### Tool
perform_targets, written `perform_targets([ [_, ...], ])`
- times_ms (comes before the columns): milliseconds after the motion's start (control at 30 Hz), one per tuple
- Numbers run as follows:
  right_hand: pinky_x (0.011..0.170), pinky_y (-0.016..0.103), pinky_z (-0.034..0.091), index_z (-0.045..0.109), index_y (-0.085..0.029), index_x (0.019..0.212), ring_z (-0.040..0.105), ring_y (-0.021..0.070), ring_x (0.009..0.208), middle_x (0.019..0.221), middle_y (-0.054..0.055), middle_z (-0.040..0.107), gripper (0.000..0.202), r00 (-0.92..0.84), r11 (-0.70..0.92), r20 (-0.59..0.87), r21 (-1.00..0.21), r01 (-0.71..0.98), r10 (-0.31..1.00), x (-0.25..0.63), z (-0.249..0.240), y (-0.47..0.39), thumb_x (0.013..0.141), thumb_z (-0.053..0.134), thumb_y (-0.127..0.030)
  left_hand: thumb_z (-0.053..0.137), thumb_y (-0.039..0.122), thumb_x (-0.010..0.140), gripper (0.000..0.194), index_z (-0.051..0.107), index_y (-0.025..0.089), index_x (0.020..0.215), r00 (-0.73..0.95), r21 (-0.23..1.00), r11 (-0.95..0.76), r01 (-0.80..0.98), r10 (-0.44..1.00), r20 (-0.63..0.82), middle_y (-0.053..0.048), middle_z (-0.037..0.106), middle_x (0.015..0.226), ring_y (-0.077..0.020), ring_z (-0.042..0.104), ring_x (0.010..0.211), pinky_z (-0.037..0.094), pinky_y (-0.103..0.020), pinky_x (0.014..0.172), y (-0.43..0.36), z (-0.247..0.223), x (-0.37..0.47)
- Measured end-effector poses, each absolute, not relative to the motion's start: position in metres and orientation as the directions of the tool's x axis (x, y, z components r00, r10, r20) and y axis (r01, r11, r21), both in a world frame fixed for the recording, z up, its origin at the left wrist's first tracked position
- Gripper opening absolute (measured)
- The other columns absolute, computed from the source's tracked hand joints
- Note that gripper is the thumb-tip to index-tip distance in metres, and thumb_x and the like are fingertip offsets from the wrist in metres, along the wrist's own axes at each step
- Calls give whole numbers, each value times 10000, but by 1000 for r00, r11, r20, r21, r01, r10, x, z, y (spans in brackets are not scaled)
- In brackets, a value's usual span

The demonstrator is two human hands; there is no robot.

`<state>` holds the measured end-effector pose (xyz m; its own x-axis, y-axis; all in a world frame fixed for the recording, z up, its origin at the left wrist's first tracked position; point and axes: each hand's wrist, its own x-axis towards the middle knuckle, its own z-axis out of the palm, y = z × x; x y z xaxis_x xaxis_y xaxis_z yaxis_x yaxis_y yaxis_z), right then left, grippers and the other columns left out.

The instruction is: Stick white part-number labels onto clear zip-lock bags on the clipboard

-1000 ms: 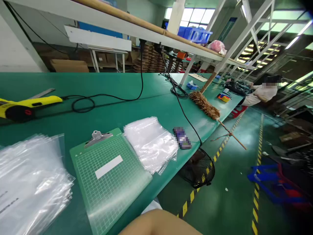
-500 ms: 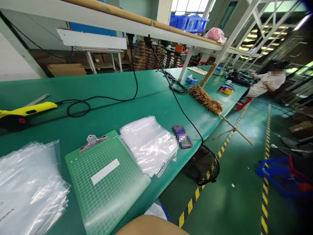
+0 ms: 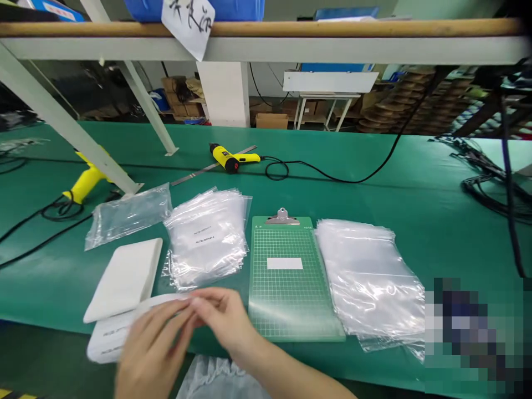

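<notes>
Two bare hands are meeting at the near edge of the green table (image 3: 374,166), and I am watching them through the head camera. My left hand (image 3: 149,346) is blurring with motion, its fingers curling toward the right one. My right hand (image 3: 226,318) is reaching in from the lower right, its fingertips (image 3: 197,305) pinching the edge of a white label sheet (image 3: 112,338) that is lying flat at the table's front. Both hands are closing narrowly on that sheet; whether the left is truly gripping it I cannot tell.

Just behind the sheet a white pad (image 3: 127,277) is lying, partly overlapping it. To its right a stack of printed clear bags (image 3: 208,235) is resting, and beside that a green clipboard (image 3: 288,277) with a small white strip on its grid. Right of the clipboard a second pile of plain clear bags (image 3: 369,277) is spreading out. Farther back a loose bag (image 3: 128,213), a yellow corded tool (image 3: 230,158) and another yellow tool (image 3: 85,180) are lying, well apart from my hands.
</notes>
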<state>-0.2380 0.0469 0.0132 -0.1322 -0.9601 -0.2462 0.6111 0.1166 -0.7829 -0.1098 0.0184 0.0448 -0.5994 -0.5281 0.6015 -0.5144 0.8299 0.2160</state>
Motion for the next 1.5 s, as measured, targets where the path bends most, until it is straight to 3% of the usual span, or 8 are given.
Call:
perform_targets([
  [100,636,257,475,657,-164,808,593,135,626,666,18,653,416,-349,17,-253,-830,558,-902,-277,11,64,623,705,-534,556,339,837,245,597,226,1051,-671,184,860,-476,-490,557,-87,610,1105,-272,533,1045,387,-402,871,12,25,-144],
  [233,592,225,437,656,-180,797,563,117,606,644,-5,634,289,-498,-59,-203,-885,461,-843,-320,0,90,657,713,-426,522,529,786,477,574,169,1095,-467,690,491,-532,-850,244,-143,603,1091,-319,541,1026,443,-439,815,4,17,-181],
  [333,576,235,430,661,-189,923,534,112,552,576,-29,606,300,-586,-19,-192,-942,335,-787,-347,-4,114,665,710,-334,536,534,760,370,650,186,813,-606,892,193,-409,-788,-107,-59,669,787,-242,618,773,494,-319,663,4,19,-203],
  [567,573,258,475,665,-164,652,609,186,705,792,70,676,187,-785,101,-164,-987,129,-598,-397,-7,170,659,681,-350,549,544,750,359,692,218,802,-779,890,240,-387,-602,-176,-39,659,765,-214,594,717,474,-273,599,31,1,-259],
  [767,616,271,445,661,-172,718,564,170,638,670,34,642,173,-937,266,-60,-963,-35,-343,-436,5,243,747,616,-336,335,468,895,446,434,227,1257,-876,798,516,-312,-482,-31,-82,597,1133,-223,568,943,472,-314,678,46,-6,-357],
  [1067,654,296,493,649,-208,784,588,228,870,1131,123,575,159,-941,434,187,-850,-299,-283,-441,14,298,818,554,-331,566,299,811,249,585,135,999,-891,509,787,-349,-446,79,-121,575,1025,-305,470,1025,316,-496,878,27,-19,-518],
  [1233,606,258,478,614,-201,776,583,170,654,704,41,628,148,-923,475,201,-809,-346,-328,-438,14,289,848,507,-273,531,238,836,120,596,154,893,-919,576,769,-276,-387,77,-32,597,867,-222,528,943,326,-471,911,12,-21,-522],
  [1500,575,228,457,631,-190,776,550,146,601,648,17,607,169,-929,492,215,-800,-344,-301,-434,20,278,840,510,-288,467,285,784,127,440,201,876,-869,900,406,-157,-491,70,12,558,759,-154,610,647,497,-316,644,13,-8,-510],
])
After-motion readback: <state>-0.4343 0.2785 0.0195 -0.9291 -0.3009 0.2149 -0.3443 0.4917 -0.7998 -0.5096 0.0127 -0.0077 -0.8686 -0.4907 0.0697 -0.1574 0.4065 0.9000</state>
